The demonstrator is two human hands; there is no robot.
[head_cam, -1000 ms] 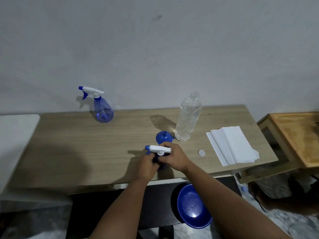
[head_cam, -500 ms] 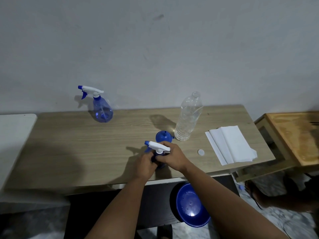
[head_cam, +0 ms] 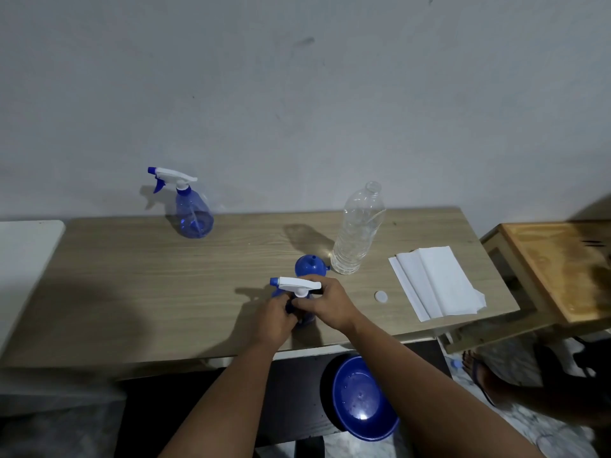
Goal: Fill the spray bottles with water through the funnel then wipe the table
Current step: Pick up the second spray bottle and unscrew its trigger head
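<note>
Both hands' grips, left hand (head_cam: 276,317) and right hand (head_cam: 327,305), around near spray bottle (head_cam: 297,287) (upright on table (head_cam: 148,292)).

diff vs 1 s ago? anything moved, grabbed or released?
Barely anything. Both hands keep their grip on the near spray bottle: the left hand at its body, the right hand at the neck under the white trigger head. Nothing taken or let go. Far spray bottle, funnel, water bottle, paper towels unmoved.

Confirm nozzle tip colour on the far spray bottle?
Blue, on a white trigger head; head view.
</note>
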